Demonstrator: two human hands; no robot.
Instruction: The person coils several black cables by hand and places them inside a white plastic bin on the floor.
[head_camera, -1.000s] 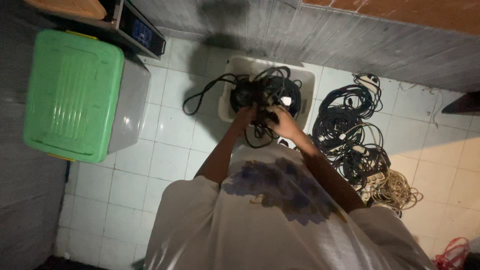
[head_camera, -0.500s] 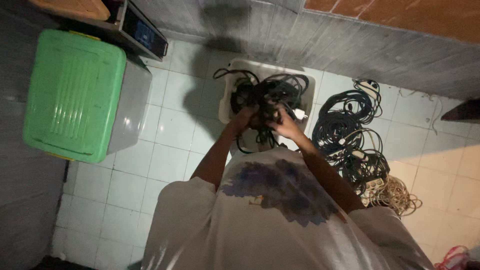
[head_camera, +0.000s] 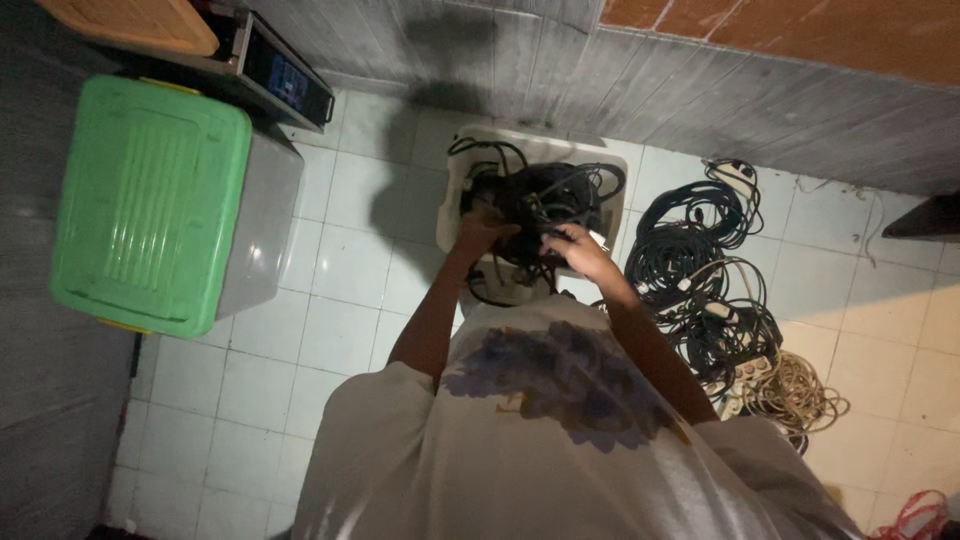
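Storage tub (head_camera: 262, 225), large, clear-walled, with a green ribbed lid (head_camera: 145, 205): sitting closed on the white tiled floor (head_camera: 340, 290) at the left; its contents are not showing through in this light.

Cable heap (head_camera: 705, 280), black, in loose coils: lying on the floor well to the right of the person, against the grey wall, with a pale power strip (head_camera: 745, 378) lying among the coils and a cream-coloured coil (head_camera: 795, 392) touching its lower edge.

White bin (head_camera: 452, 195), smaller, open-topped: standing on the floor in front of the person, near the wall. It is holding a tangled bundle of black cables (head_camera: 550, 200), which is filling it and spilling over the near rim.

Flat black device with a blue panel (head_camera: 285, 75): sitting behind the green-lidded tub, under an orange board (head_camera: 135, 22).

Left hand (head_camera: 482, 228): reaching into the white bin and curling into the tangle; whether it is gripping a cable cannot be told.

Right hand (head_camera: 578, 250): closing around black cable at the bin's near right edge.

Red cord (head_camera: 915, 515), small: lying at the lower right corner.
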